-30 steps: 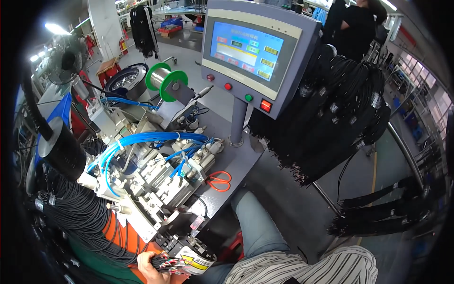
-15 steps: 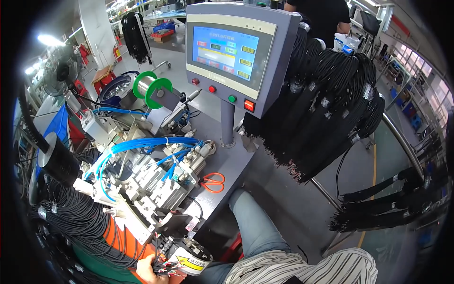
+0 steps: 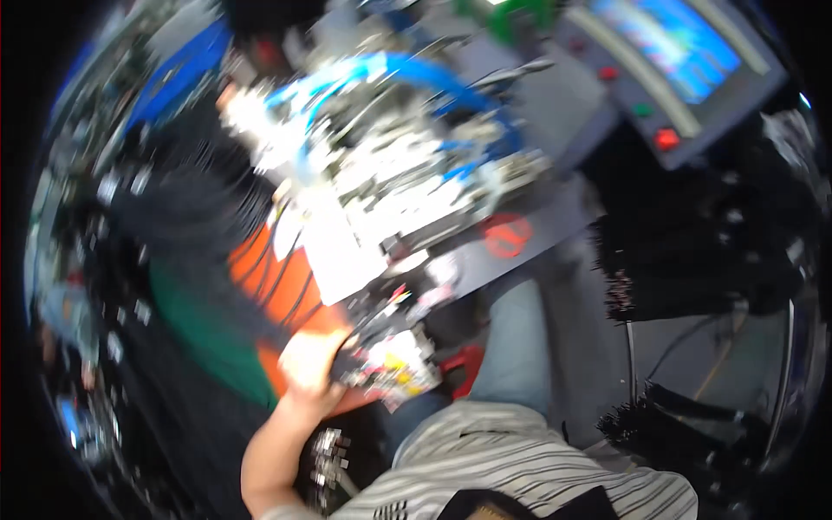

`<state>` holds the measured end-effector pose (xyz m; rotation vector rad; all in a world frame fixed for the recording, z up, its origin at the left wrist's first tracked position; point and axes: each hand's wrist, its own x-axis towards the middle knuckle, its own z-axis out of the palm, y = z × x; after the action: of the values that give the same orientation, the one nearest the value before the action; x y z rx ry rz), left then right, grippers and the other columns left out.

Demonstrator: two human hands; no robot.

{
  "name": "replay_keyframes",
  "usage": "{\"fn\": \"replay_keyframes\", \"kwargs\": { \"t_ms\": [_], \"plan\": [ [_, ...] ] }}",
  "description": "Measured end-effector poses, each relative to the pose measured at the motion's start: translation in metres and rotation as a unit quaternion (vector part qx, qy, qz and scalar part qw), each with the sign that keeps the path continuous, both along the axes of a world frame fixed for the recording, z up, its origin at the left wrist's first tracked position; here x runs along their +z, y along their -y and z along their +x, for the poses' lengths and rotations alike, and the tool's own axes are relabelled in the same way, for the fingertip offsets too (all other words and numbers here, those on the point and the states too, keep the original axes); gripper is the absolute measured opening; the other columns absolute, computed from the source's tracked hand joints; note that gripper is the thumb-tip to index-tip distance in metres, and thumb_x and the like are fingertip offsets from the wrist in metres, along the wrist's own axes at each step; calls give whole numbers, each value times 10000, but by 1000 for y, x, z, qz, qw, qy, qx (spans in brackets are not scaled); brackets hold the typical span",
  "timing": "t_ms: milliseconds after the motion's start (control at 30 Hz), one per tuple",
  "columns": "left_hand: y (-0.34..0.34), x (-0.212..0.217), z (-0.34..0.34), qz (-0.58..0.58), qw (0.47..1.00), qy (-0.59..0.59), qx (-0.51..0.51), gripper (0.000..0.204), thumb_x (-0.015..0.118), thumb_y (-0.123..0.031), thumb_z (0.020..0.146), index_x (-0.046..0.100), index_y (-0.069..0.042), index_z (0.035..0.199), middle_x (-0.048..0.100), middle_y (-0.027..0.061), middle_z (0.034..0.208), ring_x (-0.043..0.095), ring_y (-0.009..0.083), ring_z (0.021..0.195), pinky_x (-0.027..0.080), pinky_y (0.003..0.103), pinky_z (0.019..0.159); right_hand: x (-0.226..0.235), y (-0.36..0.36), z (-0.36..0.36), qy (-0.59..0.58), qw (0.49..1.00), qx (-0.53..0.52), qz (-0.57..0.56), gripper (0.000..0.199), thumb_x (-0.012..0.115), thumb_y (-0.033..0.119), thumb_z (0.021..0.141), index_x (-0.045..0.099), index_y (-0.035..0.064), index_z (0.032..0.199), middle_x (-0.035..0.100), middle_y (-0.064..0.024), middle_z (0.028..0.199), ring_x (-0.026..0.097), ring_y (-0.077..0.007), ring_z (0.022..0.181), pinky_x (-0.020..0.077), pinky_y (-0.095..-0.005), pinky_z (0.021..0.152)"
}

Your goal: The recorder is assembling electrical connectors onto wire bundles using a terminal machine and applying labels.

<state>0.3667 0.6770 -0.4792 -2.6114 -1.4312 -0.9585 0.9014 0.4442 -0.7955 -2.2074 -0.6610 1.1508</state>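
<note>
Head view, blurred: I have the blue-tubed machine [image 3: 407, 165] across the far middle, black cables [image 3: 186, 212] heaped left of it, an orange sheet [image 3: 303, 299] beneath some, probably to help them slide. Near, below the machine, the left hand [image 3: 310, 360] seems to grasp a cable bunch [image 3: 360, 373], fingers curled, likely keeping its ends together; the right hand is out of view, so I cannot tell its fingers. Red scissors [image 3: 507, 236] lie farther right, presumably for quick reach.

Bench machine [image 3: 390, 186] in bright shiny metal, air tubing [image 3: 425, 74] in smooth plastic, tabletop [image 3: 568, 208] smooth with slight sheen, cables [image 3: 178, 208] matt and rubbery-looking, scissor handles [image 3: 509, 236] smooth plastic-looking, control screen [image 3: 672, 48] glossy, striped shirt [image 3: 511, 442] soft cloth, trousers [image 3: 520, 342] matt denim-like
</note>
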Motion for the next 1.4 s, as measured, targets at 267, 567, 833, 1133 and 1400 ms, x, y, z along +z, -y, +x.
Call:
{"fn": "replay_keyframes", "kwargs": {
  "t_ms": [267, 567, 833, 1133, 1400],
  "plan": [
    [69, -126, -194, -14, 998, 53, 12, 368, 739, -77, 683, 656, 26, 1027, 629, 95, 715, 596, 253, 589, 440, 352, 565, 42, -160, -316, -93, 962, 78, 243, 195, 581, 185, 986, 649, 16, 1057, 602, -6, 803, 538, -72, 664, 435, -214, 583],
    [59, -166, -214, -79, 994, 76, 2, 410, 742, -85, 673, 656, 6, 1064, 687, 100, 833, 665, 264, 711, 491, 345, 632, 127, -235, -540, -306, 756, 449, 364, 209, 590, -87, 886, 660, -46, 1079, 639, -94, 976, 636, -101, 811, 519, -221, 707],
    [19, -214, -248, -140, 983, 117, 3, 374, 786, -74, 662, 644, -3, 1000, 708, 117, 870, 685, 252, 734, 490, 335, 629, 68, -260, -583, -347, 728, 436, 400, 225, 593, -117, 862, 657, -57, 1069, 651, -102, 982, 632, -115, 856, 519, -224, 724],
    [-9, -243, -250, -140, 978, 152, 2, 319, 742, -87, 690, 654, 11, 981, 706, 103, 855, 688, 252, 738, 490, 345, 642, 40, -295, -587, -513, 760, 355, 183, 183, 550, 28, 975, 629, -57, 1116, 663, -87, 873, 603, -77, 637, 453, -178, 536],
    [-10, -252, -223, -29, 999, 34, 4, 321, 756, -155, 701, 668, -1, 969, 706, 85, 845, 665, 237, 691, 446, 326, 618, 43, -317, -564, -411, 786, 443, 133, 98, 583, 37, 956, 639, -27, 1006, 636, -73, 744, 577, -88, 551, 401, -187, 443]
  ]
}}
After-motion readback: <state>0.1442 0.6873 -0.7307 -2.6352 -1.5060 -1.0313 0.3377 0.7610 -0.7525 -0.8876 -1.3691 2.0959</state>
